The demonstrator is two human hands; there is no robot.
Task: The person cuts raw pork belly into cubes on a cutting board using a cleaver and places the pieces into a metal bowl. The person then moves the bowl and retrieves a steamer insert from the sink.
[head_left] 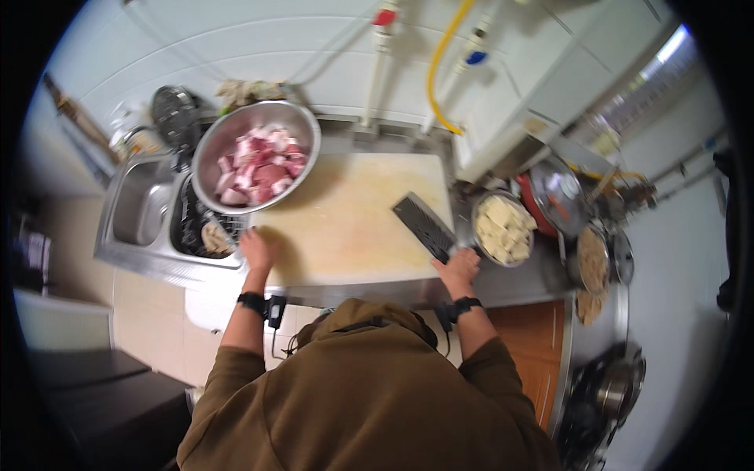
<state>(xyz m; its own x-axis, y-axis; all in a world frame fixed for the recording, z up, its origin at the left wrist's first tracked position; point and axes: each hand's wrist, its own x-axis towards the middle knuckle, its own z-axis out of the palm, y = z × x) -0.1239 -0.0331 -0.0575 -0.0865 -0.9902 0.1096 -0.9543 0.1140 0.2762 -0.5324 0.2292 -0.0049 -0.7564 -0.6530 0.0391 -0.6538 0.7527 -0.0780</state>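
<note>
A large pale cutting board (353,224) lies on the steel counter before me. My right hand (461,268) is closed around the handle of a dark-bladed cleaver (425,228), whose blade slants over the board's right part. My left hand (257,250) is at the board's left edge, beside the sink; its fingers are blurred, and whether they hold anything cannot be told. Beyond it, a steel bowl (314,138) of raw meat chunks (262,165) stands tilted, partly over the board's back left corner and the sink. Right of the board, a bowl holds pale yellow cut pieces (503,228).
A double steel sink (141,203) is at the left, with a rack and a tan item in its right basin. Cloths (250,91) lie behind the meat bowl. A red pot (545,200) with a glass lid and other pans crowd the right. Pipes and a yellow hose (436,70) run along the wall.
</note>
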